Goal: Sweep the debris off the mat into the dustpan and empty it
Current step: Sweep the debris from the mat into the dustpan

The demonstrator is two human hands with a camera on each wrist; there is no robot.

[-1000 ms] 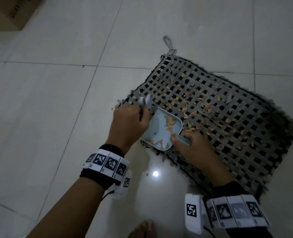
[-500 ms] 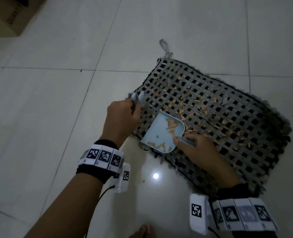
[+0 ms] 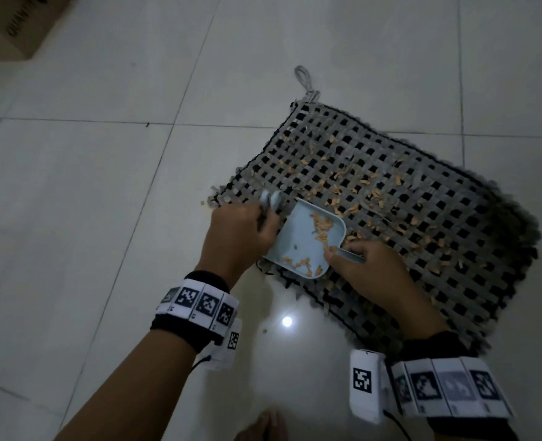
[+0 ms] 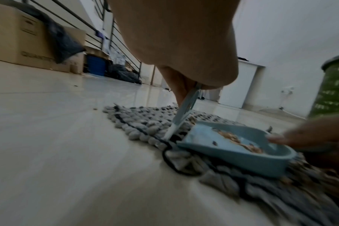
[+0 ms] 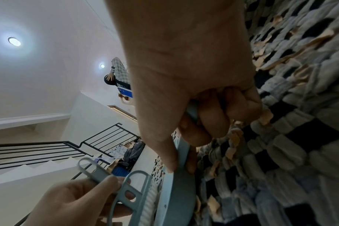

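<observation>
Fingers [image 5: 209, 116] of the right hand [image 3: 371, 275] are curled tight round the dustpan [image 3: 308, 240] handle, and the left hand [image 3: 241, 233] is clamped on the little brush [image 4: 182, 110] at the pan's open left edge, near the mat [image 3: 422, 237] corner. Pan's sitting on the mat with some debris [image 3: 343, 186] already in it, loads more scattered to the far right. I'd keep the lip pressed flat and use short strokes toward it, since that weave probably traps bits.
</observation>
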